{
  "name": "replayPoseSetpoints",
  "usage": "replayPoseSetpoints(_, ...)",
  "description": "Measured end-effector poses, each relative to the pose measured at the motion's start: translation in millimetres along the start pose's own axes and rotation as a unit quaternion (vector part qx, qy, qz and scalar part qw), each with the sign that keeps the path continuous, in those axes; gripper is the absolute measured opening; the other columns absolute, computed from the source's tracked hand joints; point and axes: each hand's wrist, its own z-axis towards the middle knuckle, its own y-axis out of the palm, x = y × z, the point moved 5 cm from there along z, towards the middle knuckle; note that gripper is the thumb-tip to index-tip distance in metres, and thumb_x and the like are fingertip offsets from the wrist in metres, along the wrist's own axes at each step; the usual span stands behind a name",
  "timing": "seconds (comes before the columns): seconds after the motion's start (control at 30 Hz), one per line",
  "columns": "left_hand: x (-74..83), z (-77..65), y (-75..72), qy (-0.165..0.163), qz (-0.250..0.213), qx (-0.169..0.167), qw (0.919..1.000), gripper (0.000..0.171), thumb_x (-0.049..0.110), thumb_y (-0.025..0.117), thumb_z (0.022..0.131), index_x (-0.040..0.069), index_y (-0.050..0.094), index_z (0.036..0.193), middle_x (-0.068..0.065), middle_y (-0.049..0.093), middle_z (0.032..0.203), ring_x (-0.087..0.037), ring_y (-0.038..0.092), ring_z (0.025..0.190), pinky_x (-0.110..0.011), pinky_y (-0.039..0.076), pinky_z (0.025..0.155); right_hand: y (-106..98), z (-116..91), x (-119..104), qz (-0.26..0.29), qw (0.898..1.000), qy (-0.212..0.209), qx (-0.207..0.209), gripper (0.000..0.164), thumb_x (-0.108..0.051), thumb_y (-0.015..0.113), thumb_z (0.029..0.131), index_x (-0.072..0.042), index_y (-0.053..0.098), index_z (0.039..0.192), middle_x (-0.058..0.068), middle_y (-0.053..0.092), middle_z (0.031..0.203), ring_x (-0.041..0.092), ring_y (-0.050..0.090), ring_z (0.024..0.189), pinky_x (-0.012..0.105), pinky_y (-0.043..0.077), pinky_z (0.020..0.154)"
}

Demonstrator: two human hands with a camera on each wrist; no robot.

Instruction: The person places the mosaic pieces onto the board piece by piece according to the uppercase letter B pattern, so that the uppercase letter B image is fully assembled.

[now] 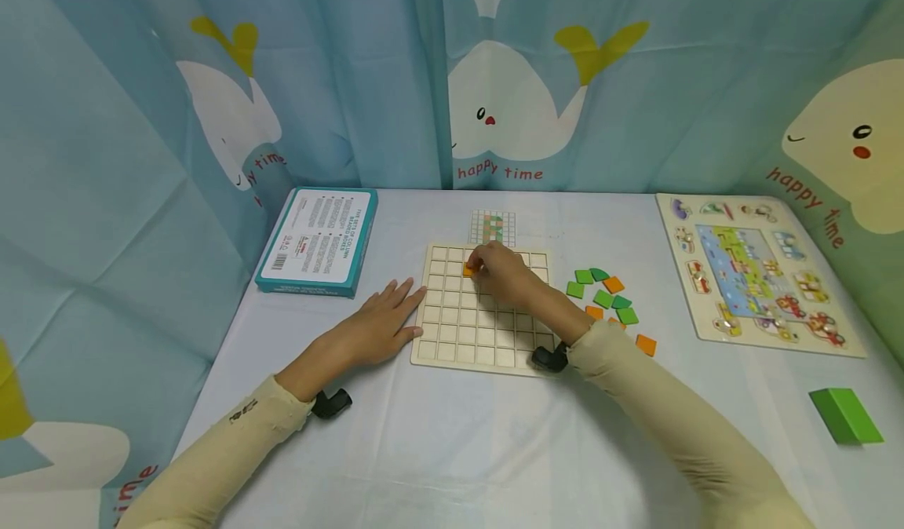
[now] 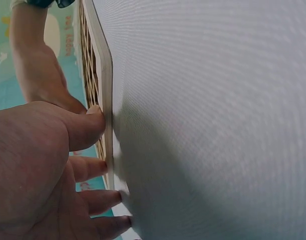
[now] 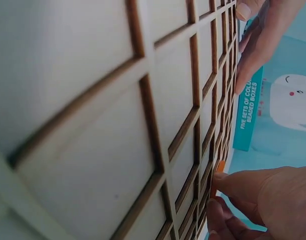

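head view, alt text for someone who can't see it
A person's right hand pinches an orange tile at a gridded wooden board, while the left hand rests at the board's left edge. Green and orange pieces lie right of the board, a patterned card beyond it, a teal box to its left, a picture puzzle and green block at far right.

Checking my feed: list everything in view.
grid board: one, beige, centre
card: one, multicoloured, beyond board
held tile: one, orange, at board
loose tiles: ten visible, green and orange, board's right
box: one, teal and white, left
puzzle: one, multicoloured, far right
block: one, green, near right
table: one, white, underneath
curtain: count unclear, blue, behind
wrist devices: two, black, wrists
sleeves: two, beige, forearms
left hand: one, board's left edge
right hand: one, pinching tile
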Motion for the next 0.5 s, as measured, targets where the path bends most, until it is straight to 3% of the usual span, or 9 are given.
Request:
replayPoseSetpoints(0.2, -0.8, -0.1, 0.3, 0.000, 0.000, 0.000, 1.0000, 0.071, 0.041, 0.050, 0.112, 0.012, 0.021, 0.170, -0.018, 0.013, 0.176, -0.043, 0.010, 0.162, -0.062, 0.018, 0.128, -1.3, 1.4, -1.8, -0.004, 1.000, -0.015, 0.008, 0.017, -0.002, 0.064, 0.104, 0.004, 0.067, 0.119, 0.020, 0.063, 0.119, 0.032, 0.060, 0.108, 0.044, 0.055, 0.093)
replayPoseSetpoints(0.5, -2.4, 0.5, 1.7, 0.002, 0.003, -0.002, 1.0000, 0.071, 0.042, 0.049, 0.112, 0.012, 0.020, 0.170, -0.018, 0.012, 0.176, -0.043, 0.009, 0.162, -0.062, 0.018, 0.128, -1.2, 2.2, -1.9, 0.007, 1.000, -0.019, 0.017, 0.012, -0.001, 0.066, 0.103, 0.002, 0.069, 0.115, 0.018, 0.064, 0.119, 0.033, 0.063, 0.111, 0.043, 0.057, 0.095)
